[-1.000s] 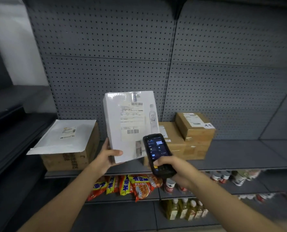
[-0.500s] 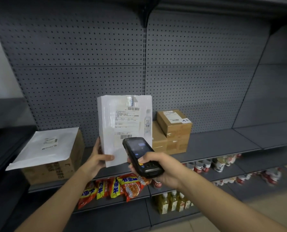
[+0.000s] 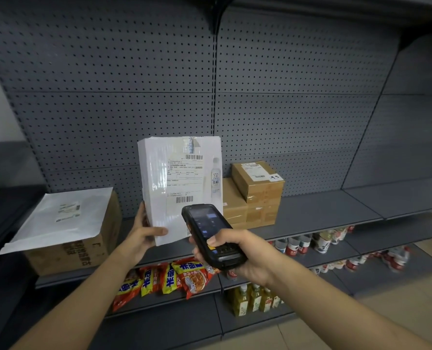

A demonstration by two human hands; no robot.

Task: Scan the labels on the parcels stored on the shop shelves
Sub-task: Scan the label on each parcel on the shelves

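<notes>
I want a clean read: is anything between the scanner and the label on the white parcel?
Nothing visible. The right hand holds the scanner just below the white parcel's label, which faces the camera uncovered; the left hand grips only the parcel's lower left edge.

Single view, head-worn, wide-angle. Faces forward and slightly down at a grey pegboard shelving unit [image 3: 285,109], square-on to its back panel. Close range: both forearms enter from the bottom edge. The parcel shelf [image 3: 323,213] crosses mid-frame; lower stocked shelves and floor fall below.
</notes>
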